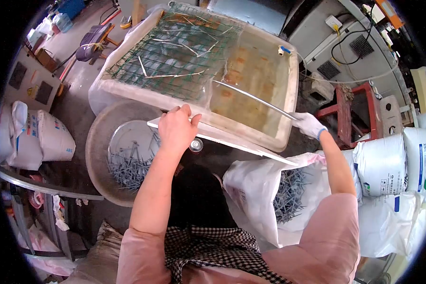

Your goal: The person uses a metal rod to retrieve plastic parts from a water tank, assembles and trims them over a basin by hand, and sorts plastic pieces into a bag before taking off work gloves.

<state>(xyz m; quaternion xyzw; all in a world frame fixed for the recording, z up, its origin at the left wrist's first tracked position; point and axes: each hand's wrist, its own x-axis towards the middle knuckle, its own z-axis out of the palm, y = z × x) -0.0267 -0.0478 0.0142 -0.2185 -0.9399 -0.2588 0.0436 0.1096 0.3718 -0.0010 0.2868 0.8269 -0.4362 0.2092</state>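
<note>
My right hand (308, 125), in a white glove, is closed round the end of a thin metal rod (255, 98). The rod reaches left over the water tank (288, 109), its far tip by the edge of the green mesh (170, 54). Bare, my left hand (179, 124) rests with curled fingers at the left end of a white board (232, 139) along the tank's near side; the fingers look closed on it. Below left, a round tub (97, 156) holds grey plastic pieces (128, 165). An open white sack (253, 182) holds similar pieces (288, 194).
Full white sacks (381, 163) are stacked at the right, more sacks (54, 137) at the left. A red metal frame (341, 113) stands right of the tank beside grey cabinets (350, 42). A can (196, 145) is near my left wrist. Metal shelving (52, 191) is at the lower left.
</note>
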